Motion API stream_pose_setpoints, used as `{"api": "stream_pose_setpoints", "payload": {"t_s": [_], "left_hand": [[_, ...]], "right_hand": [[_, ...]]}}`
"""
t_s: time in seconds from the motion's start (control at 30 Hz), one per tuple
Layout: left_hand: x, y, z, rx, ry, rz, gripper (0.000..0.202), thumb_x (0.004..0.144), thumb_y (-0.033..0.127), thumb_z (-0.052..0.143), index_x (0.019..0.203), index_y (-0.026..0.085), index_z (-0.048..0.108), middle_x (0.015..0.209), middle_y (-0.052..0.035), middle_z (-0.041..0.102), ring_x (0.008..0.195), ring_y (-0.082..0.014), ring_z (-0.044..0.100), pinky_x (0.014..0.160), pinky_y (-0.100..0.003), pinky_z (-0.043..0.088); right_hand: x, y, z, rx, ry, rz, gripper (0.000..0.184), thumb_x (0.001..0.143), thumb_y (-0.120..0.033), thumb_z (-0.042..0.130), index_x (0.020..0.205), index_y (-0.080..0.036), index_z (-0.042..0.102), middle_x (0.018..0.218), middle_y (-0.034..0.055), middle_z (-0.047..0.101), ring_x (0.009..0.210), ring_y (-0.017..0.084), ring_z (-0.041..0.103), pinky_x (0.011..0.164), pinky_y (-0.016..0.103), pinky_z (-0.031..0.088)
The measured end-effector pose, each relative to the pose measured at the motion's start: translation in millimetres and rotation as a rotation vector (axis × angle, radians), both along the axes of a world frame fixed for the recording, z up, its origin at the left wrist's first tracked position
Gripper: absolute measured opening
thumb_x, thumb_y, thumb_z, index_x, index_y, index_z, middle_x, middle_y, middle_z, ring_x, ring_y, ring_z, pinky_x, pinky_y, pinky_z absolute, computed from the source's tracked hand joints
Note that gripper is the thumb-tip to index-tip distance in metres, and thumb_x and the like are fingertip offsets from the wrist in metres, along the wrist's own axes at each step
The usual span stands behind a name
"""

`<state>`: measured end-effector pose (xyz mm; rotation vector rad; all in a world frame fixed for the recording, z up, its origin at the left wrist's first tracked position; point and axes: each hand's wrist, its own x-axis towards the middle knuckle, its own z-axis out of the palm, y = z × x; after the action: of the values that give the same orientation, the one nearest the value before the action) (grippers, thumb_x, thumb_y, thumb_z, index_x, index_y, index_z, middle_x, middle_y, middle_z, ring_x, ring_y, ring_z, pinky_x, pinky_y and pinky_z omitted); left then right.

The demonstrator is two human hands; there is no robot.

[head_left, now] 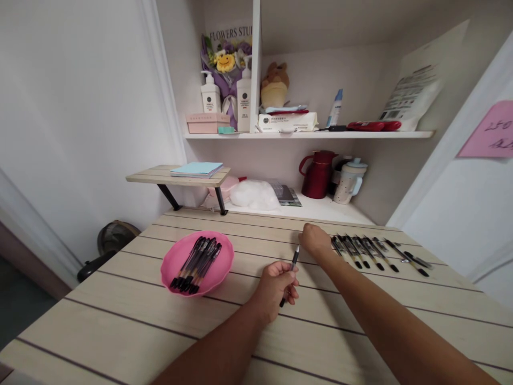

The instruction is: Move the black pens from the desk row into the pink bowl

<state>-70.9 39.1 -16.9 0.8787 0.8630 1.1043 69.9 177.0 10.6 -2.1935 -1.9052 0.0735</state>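
Observation:
My left hand point(279, 283) is closed around a black gel pen point(295, 259), which points up and away from me with its pale tip bare. Just beyond that tip, my right hand point(315, 239) is closed, its fingertips turned down and mostly out of sight; whatever they pinch is hidden. To the right of it lies a row of black pens point(363, 251), side by side on the wooden table point(224, 331). On the left, a pink bowl point(168, 267) with a wavy rim holds a bundle of several capped pens point(199, 262).
A small raised stand point(154, 175) carrying blue paper point(197, 169) is at the back left. Behind the table, a red jug point(317, 175), a pale cup point(349, 182) and a white plastic bag point(254, 194) sit under a shelf point(304, 135) holding bottles and wipes.

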Motion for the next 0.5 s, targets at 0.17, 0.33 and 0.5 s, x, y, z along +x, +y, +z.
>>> {"api": "stream_pose_setpoints", "payload": {"t_s": [0.17,0.33,0.5], "left_hand": [[0.1,0.6,-0.5,-0.002,-0.021,0.007,0.03,0.063,0.029,0.061,0.087,0.013,0.055,0.06,0.0029,0.054,0.038,-0.0055,0.047,0.036,-0.018,0.031],[0.3,1.8,-1.4,-0.008,-0.025,0.013,0.03,0.063,0.03,0.061,0.087,0.013,0.054,0.06,0.0028,0.054,0.038,-0.0054,0.047,0.036,-0.018,0.031],[0.3,2.6,-1.9,0.0,-0.012,0.006,0.03,0.063,0.03,0.061,0.087,0.014,0.055,0.06,0.0025,0.054,0.038,-0.0057,0.047,0.036,-0.018,0.031]], "right_hand": [[21.0,8.8,10.8,0.005,0.015,-0.045,0.033,0.079,-0.023,0.045,0.101,-0.005,0.062,0.1,0.0236,0.063,0.095,0.026,0.06,0.079,0.031,0.043],[27.9,6.6,8.3,-0.021,0.038,-0.029,0.031,0.074,-0.02,0.05,0.097,-0.006,0.064,0.101,0.0238,0.063,0.095,0.028,0.06,0.078,0.034,0.044],[9.4,-3.5,-2.8,-0.024,0.092,0.01,0.029,0.07,-0.014,0.052,0.095,-0.006,0.064,0.1,0.0243,0.062,0.094,0.03,0.06,0.078,0.038,0.043]]}}
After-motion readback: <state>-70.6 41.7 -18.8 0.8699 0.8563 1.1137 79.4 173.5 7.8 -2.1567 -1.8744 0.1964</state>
